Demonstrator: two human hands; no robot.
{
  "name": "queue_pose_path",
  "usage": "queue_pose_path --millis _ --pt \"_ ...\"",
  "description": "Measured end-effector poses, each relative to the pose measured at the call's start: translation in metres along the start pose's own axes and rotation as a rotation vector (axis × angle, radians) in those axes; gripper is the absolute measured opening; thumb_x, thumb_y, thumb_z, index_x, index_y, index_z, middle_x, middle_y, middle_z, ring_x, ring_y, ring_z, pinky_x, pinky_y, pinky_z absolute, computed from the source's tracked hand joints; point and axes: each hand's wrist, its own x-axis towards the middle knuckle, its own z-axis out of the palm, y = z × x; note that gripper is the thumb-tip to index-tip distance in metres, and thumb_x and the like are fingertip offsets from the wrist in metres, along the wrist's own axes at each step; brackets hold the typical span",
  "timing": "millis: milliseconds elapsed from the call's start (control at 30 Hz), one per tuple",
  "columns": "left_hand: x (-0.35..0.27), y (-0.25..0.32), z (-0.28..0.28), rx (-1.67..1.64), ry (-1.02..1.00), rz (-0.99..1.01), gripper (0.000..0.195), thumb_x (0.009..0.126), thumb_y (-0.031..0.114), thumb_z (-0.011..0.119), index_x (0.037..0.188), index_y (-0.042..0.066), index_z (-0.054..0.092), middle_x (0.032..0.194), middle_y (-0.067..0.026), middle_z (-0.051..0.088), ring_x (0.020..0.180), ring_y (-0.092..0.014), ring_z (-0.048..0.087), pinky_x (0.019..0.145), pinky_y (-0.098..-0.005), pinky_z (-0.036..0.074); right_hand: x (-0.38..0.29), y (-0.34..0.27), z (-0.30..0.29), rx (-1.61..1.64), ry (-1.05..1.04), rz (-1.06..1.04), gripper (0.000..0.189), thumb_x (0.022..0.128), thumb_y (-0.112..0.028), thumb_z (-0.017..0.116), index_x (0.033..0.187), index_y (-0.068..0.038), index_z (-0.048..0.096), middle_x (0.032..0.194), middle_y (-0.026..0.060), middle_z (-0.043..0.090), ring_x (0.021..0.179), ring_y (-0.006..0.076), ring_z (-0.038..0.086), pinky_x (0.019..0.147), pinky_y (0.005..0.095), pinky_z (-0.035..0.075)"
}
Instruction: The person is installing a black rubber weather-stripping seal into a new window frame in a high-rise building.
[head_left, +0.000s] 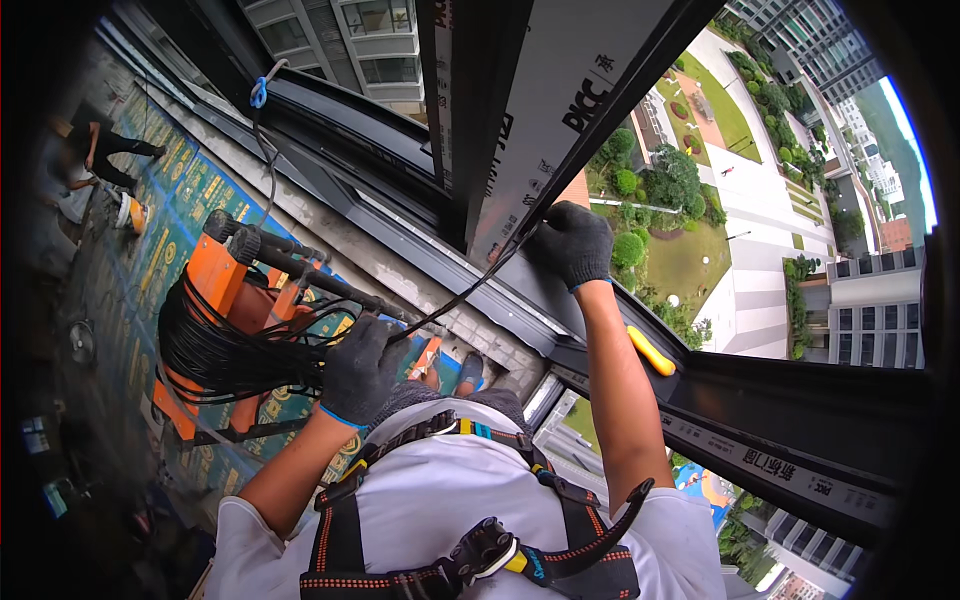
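My left hand (358, 371), in a dark knit glove, grips a thin black strip beside a thick bundle of the same strips (225, 345). That bundle hangs over an orange stepladder-like frame (217, 277) with black bars. From my left hand a doubled length of black strip (465, 295) rises taut across the sill to my right hand (574, 244). My right hand, gloved too, is closed on it at the edge of a dark window frame (555, 150) covered in printed protective film. A yellow handle (651, 351) lies on the frame ledge beside my right forearm.
Beyond the window opening is a long drop to a courtyard (675, 225). A blue knotted rope (259, 91) is tied to a frame bar at upper left. A person (75, 165) is by an orange-and-white bucket (133, 214). A safety harness (480, 555) crosses my chest.
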Motion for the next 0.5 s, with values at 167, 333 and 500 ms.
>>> queue_pose_path --millis 167,333,500 --pt "0.032 0.046 -0.017 -0.219 -0.033 0.007 0.012 0.091 0.009 0.071 0.096 -0.002 0.068 0.084 -0.0208 0.066 0.079 -0.040 0.068 0.070 -0.0465 0.054 0.004 -0.009 -0.007 -0.044 -0.058 -0.017 0.029 0.081 -0.036 0.074 0.094 -0.011 0.080 0.094 0.0147 0.078 0.090 0.0351 0.074 0.083 0.0460 0.058" --pt "0.082 0.085 -0.032 -0.294 -0.099 0.142 0.012 0.093 0.008 0.069 0.099 -0.002 0.067 0.083 -0.0226 0.066 0.078 -0.042 0.067 0.067 -0.0480 0.052 0.018 -0.003 -0.005 -0.113 -0.077 -0.085 0.030 0.081 -0.037 0.072 0.088 -0.009 0.079 0.091 0.0188 0.076 0.088 0.0397 0.073 0.082 0.0490 0.057" --pt "0.126 0.097 -0.033 -0.201 -0.092 0.236 0.013 0.099 0.013 0.067 0.098 0.000 0.067 0.074 -0.0222 0.065 0.070 -0.042 0.067 0.060 -0.0471 0.051 0.029 -0.006 -0.011 -0.187 -0.185 -0.182 0.035 0.079 -0.041 0.074 0.085 -0.007 0.079 0.088 0.0231 0.074 0.088 0.0427 0.072 0.084 0.0494 0.057"
